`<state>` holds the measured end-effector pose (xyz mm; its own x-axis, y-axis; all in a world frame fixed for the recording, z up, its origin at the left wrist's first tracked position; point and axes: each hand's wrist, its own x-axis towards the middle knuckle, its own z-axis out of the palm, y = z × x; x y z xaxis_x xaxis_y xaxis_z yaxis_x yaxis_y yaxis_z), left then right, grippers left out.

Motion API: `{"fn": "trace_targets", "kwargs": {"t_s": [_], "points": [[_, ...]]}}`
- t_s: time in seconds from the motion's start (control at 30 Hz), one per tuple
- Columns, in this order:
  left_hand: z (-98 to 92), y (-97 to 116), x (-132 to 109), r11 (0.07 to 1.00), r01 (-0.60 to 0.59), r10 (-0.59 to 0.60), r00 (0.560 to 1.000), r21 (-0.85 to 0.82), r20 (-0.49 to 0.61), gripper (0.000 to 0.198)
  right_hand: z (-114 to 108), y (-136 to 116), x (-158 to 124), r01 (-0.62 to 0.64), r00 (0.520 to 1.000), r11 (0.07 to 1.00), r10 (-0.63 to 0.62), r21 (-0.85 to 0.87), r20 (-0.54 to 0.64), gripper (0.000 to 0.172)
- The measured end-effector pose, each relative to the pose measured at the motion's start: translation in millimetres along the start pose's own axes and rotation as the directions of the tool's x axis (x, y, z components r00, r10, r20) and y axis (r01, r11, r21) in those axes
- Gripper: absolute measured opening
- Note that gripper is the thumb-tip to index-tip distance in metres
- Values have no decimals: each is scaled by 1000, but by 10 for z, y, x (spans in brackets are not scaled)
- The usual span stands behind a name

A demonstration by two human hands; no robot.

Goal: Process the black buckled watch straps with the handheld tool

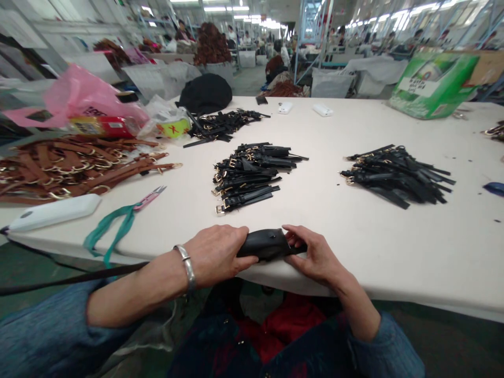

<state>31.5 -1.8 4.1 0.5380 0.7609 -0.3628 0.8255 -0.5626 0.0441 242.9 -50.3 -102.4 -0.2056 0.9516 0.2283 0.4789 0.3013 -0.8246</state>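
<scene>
At the near edge of the white table [354, 231], both my hands grip a black leather piece [268, 243]. My left hand [216, 254], with a metal bangle on its wrist, wraps round the left end of the piece. My right hand [315, 254] pinches its right end, thumb on top. A long dark strap [71, 279] trails off to the left from under my left forearm. Just beyond my hands lies a pile of black straps with gold buckles [252, 173].
A second black strap pile [397, 176] lies to the right and a third [222, 125] further back. Brown straps [71, 168] are heaped at the left. Thread snips on a green cord [122, 218], a white device [53, 212], a pink bag [82, 94] and a green box [433, 84] stand around.
</scene>
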Motion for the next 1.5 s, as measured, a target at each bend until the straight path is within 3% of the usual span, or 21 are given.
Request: {"fn": "trace_targets", "kwargs": {"t_s": [0.13, 0.3, 0.43, 0.7, 0.83, 0.97, 1.1, 1.27, 1.5], "points": [[50, -179, -45, 996, 61, -62, 998, -70, -21, 41, 2, 5, -7, -18, 1000, 1000, 18, 8, 6, 64], [10, -338, -260, 993, 98, -93, 994, -71, 63, 41, 15, 31, -9, -14, 1000, 1000, 14, 28, -1, 62], [-4, -232, -277, 997, 59, -55, 994, -42, 90, 37, 16, 38, -4, -19, 1000, 999, 19, 34, 7, 60], [21, 21, -24, 1000, -10, 10, 1000, -1, -12, 41, -35, -22, -7, 9, 999, 999, -10, 34, 36, 61], [65, -119, -87, 994, 58, -60, 998, -97, -24, 42, -55, -34, -9, 6, 999, 999, -8, 31, 45, 61], [118, -315, -317, 983, 121, -120, 993, -137, 17, 42, -66, -10, -8, -3, 998, 1000, 2, 13, 57, 53], [193, -361, -477, 981, 127, -121, 991, -148, 53, 36, -93, -25, 6, -14, 993, 997, 22, -71, 112, 38], [260, -328, -468, 975, 131, -125, 991, -181, 42, 33, -153, -135, 51, 27, 988, 952, 21, -304, 154, 20], [344, -353, -474, 967, 120, -120, 993, -226, 11, 34, -96, -281, 121, 31, 966, 909, 79, -415, 245, 17]]}}
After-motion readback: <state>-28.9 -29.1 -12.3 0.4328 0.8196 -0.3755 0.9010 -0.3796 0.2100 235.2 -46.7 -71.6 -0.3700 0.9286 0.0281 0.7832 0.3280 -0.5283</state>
